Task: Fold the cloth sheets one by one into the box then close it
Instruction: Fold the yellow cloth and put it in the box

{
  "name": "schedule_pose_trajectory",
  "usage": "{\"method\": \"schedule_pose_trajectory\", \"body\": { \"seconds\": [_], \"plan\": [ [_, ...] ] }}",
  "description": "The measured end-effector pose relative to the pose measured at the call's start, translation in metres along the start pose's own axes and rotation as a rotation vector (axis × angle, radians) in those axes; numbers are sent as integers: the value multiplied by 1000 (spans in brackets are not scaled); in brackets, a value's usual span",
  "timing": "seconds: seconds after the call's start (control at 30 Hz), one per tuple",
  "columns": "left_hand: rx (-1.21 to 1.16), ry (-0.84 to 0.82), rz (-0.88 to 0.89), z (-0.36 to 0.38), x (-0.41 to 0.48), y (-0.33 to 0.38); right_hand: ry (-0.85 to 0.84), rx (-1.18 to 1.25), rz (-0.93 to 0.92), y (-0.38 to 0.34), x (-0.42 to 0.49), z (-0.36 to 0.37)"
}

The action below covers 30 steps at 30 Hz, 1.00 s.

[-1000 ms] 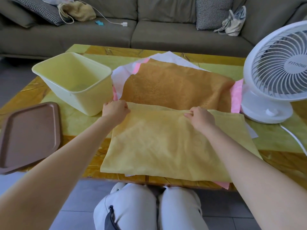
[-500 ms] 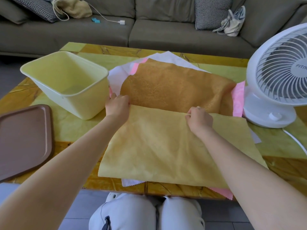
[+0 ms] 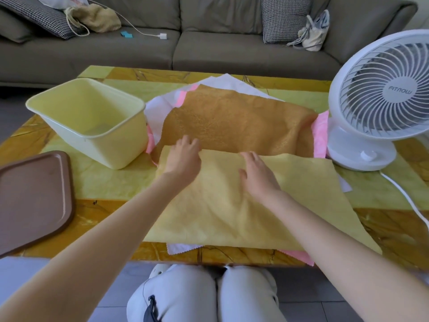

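A pale yellow cloth (image 3: 290,201) lies folded in half on top of the pile, nearest me. My left hand (image 3: 183,156) rests flat on its far left edge, fingers spread. My right hand (image 3: 257,175) presses flat on the cloth's middle. Behind them an orange-brown cloth (image 3: 236,119) lies spread over a pink cloth (image 3: 321,133) and a white cloth (image 3: 222,81). The empty pale yellow box (image 3: 90,122) stands at the left of the table. Its brown lid (image 3: 32,196) lies at the table's near left corner.
A white desk fan (image 3: 380,96) stands at the right, its cable (image 3: 408,201) trailing toward the table's near edge. A grey sofa (image 3: 209,47) with cushions and bags runs behind the yellow-green table (image 3: 111,182). My knees are under the near edge.
Both hands had pinched the yellow cloth's far edge; now they lie flat on it with fingers spread. The right hand slid left toward the middle.
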<state>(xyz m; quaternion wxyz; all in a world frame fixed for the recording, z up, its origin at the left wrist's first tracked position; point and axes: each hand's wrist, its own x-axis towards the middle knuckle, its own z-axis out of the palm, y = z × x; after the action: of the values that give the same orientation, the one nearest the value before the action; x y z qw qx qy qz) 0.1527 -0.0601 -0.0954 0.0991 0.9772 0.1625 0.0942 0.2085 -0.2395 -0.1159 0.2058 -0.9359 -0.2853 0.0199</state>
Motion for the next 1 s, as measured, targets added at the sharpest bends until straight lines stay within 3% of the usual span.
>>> {"method": "schedule_pose_trajectory", "body": {
  "seconds": [0.1, 0.23, 0.3, 0.47, 0.6, 0.73, 1.0],
  "plan": [
    [-147, -126, 123, 12, -34, 25, -98, 86, -107, -8, -41, 4],
    [25, -323, 163, 34, -72, 36, -249, 64, -129, 1, -89, 5],
    [64, -329, 157, 36, -78, 30, -299, -12, -116, 11, -102, 5],
    [-14, -356, 153, 23, -88, 30, -229, -74, -14, 41, -120, -10],
    [-97, -356, 214, 15, -118, 43, -115, -135, -87, 47, -145, -21],
    [29, -407, 296, 17, -147, 46, -168, -185, -137, 45, -170, -19],
    [31, -392, 276, 12, -157, 46, -88, -310, 0, 52, -171, -23]
  ]
}}
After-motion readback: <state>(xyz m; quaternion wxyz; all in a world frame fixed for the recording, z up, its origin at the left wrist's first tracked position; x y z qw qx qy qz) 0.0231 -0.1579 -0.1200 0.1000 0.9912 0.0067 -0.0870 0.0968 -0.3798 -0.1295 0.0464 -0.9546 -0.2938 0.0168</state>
